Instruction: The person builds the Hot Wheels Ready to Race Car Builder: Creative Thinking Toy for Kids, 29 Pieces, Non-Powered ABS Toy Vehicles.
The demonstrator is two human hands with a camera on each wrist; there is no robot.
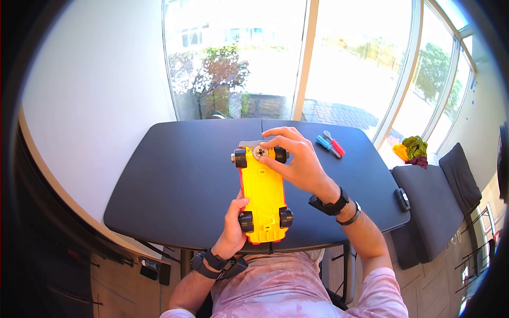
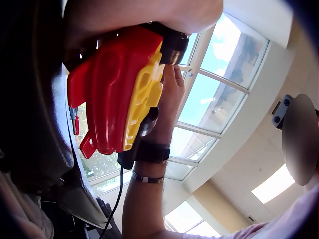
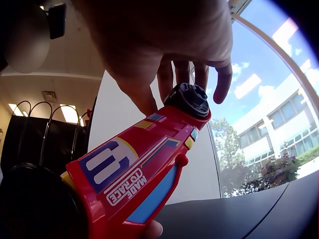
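A toy car [image 1: 262, 196] is held over the dark table, its yellow underside facing up in the head view. Its red body [image 2: 112, 89] fills the middle of the left wrist view. Near the rear wheels, my left hand [image 1: 233, 228] grips the car's side, thumb on the edge. At the front end, my right hand [image 1: 301, 161] pinches a grey round piece [image 1: 260, 152] between thumb and index finger. A black front wheel [image 1: 240, 157] sits just left of that piece. In the right wrist view, "MADE TO RACE" and a large number mark the red side [image 3: 124, 174].
Two toy tools lie at the table's [image 1: 175, 175] back right, one teal-handled [image 1: 328, 147] and one red-handled [image 1: 338, 147]. A black case [image 1: 402, 200] is at the right edge. Colourful cloths [image 1: 413, 151] lie beyond, beside a grey cushioned seat [image 1: 429, 196]. Windows line the far side.
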